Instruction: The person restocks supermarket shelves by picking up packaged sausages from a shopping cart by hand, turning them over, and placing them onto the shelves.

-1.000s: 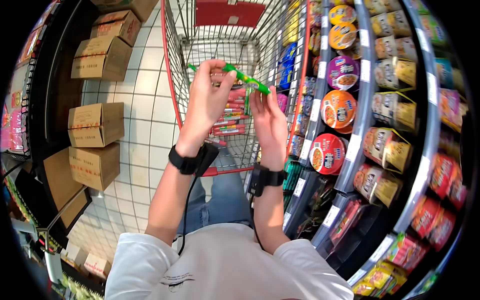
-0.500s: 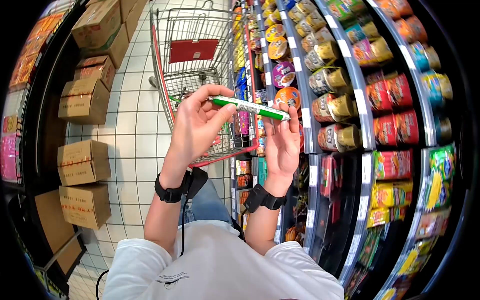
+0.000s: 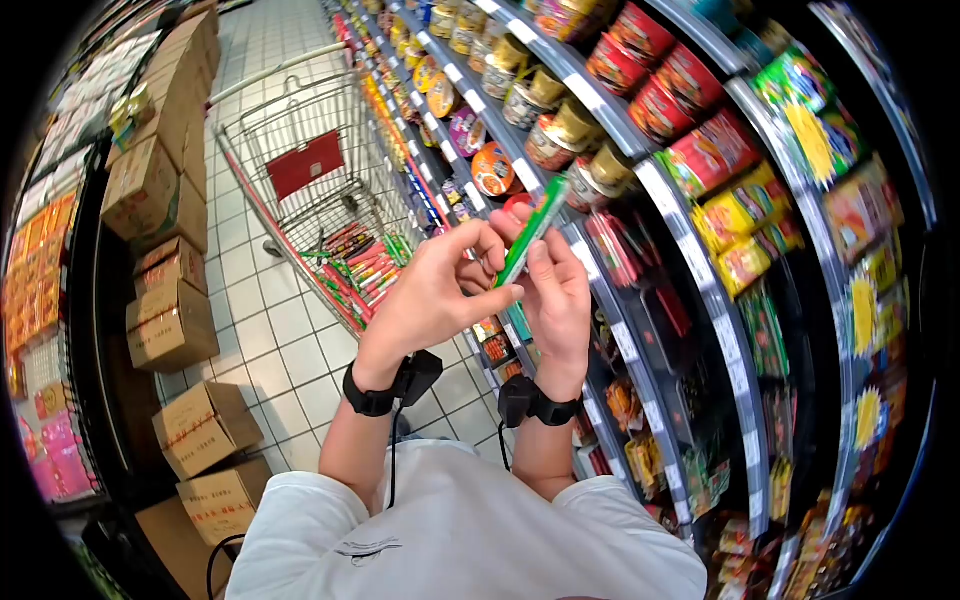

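A slim green packet (image 3: 533, 230) is held up at the centre, tilted with its upper end to the right. My left hand (image 3: 437, 285) pinches its lower end between thumb and fingers. My right hand (image 3: 550, 295) has its thumb and fingers closed round the middle of the packet. Beyond my left hand, red and green stick-shaped packs (image 3: 362, 268) lie in the bottom of a wire shopping cart (image 3: 305, 165).
Shelves of noodle cups and bags (image 3: 685, 90) run along the right side. Cardboard boxes (image 3: 205, 428) stand on the tiled floor (image 3: 290, 340) at the left, beside a dark shelf with orange and pink packs (image 3: 35, 270).
The view has turned toward the right-hand shelves, and the cart now appears further left. The green packet has swung from nearly level to steeply tilted, and my right hand has closed round it.
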Demonstrator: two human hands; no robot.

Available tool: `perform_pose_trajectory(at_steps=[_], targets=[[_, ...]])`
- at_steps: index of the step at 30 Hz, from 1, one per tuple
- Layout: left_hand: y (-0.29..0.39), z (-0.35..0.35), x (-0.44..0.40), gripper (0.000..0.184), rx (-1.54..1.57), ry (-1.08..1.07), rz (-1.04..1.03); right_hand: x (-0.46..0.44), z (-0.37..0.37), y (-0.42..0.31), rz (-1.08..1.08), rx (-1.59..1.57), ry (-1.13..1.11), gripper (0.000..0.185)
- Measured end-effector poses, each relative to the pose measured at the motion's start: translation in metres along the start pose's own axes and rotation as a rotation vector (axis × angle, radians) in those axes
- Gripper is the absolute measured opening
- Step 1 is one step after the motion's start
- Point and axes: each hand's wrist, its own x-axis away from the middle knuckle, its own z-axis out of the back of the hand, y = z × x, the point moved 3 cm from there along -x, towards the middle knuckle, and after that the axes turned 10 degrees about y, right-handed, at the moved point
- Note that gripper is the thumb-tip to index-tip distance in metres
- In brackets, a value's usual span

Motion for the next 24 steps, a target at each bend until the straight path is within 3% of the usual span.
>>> perform_pose_trajectory(at_steps=[7,10,13,15,19,21,24], targets=[[-0.026,-0.108,0.039,0.019,-0.133,-0.218,-0.086,0.103,0.086,-0.063,0.101,0.192,0.268,0.038],[-0.028,-0.148,0.056,0.013,-0.041,-0.219,0.025,0.156,0.116,-0.085,0.086,0.229,0.356,0.039],[-0.02,-0.187,0.079,0.019,-0.034,-0.262,-0.008,0.207,0.128,-0.106,0.113,0.259,0.455,0.036],[-0.01,-0.212,0.093,0.024,-0.066,-0.308,-0.046,0.239,0.134,-0.121,0.089,0.361,0.403,0.037],[-0.002,-0.254,0.128,0.031,-0.012,-0.483,-0.071,0.294,0.136,-0.143,0.118,0.265,0.453,0.035],[0.001,-0.269,0.144,0.03,0.118,-0.493,-0.081,0.314,0.137,-0.156,0.189,0.214,0.479,0.037],[0.005,-0.282,0.162,0.028,0.077,-0.428,-0.109,0.348,0.146,-0.167,0.239,0.115,0.594,0.035]])
